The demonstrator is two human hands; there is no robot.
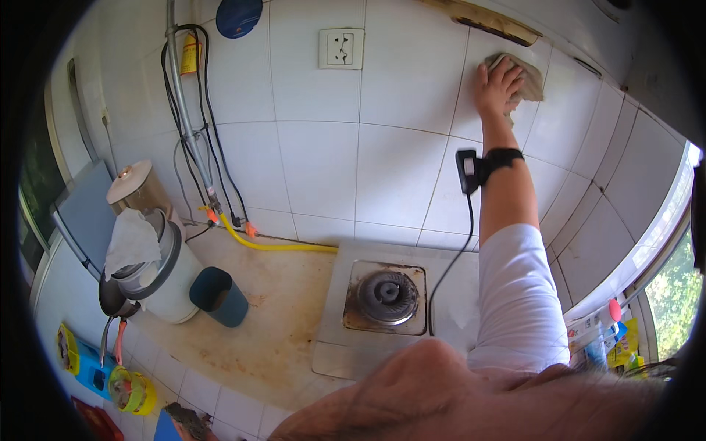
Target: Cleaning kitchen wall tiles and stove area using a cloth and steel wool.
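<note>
On the white tiled wall [405,66], high at the right, my right hand [496,88] presses a grey-beige cloth [528,77] flat with its fingers spread. A black strap [503,164] with a small black device circles that forearm, and a cable hangs from it. Just above the cloth runs a brown-stained strip [496,26] along the underside of what looks like a range hood. Down at the bottom left edge, a dark, crumpled piece [188,420] lies against a skin-coloured patch that may be my left hand; the frame cuts it off.
A gas stove [331,347] with a sooty burner [388,297] stands below, fed by a yellow hose [276,246]. Leftward are a dark teal cup [220,297], a white pot-like appliance [176,297] and a frying pan [113,297]. Cables hang near a metal pipe [185,105]; a socket [341,48] is wall-mounted.
</note>
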